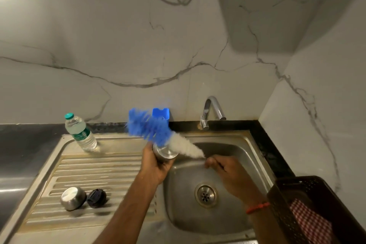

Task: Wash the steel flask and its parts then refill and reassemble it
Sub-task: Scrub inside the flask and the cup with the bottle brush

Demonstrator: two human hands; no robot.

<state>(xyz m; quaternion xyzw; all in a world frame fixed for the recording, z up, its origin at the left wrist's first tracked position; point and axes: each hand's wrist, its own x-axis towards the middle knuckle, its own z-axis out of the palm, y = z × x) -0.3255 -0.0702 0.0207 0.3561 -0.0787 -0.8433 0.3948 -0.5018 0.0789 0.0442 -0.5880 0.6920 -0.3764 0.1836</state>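
My left hand [156,164] grips the steel flask [165,153] over the left rim of the sink basin [233,156]. My right hand [227,172] holds the thin handle of a bottle brush [158,130] whose blue and white bristles are blurred just above and beside the flask's mouth. On the ribbed drainboard [99,170] stand the steel cup lid [72,198] and, right of it, the black stopper [96,197].
A plastic water bottle [81,132] with a teal cap stands at the drainboard's back left. The tap [211,112] rises behind the basin, with no water seen running. A blue holder [160,114] hangs on the wall. A dark basket [316,210] with a checked cloth sits at right.
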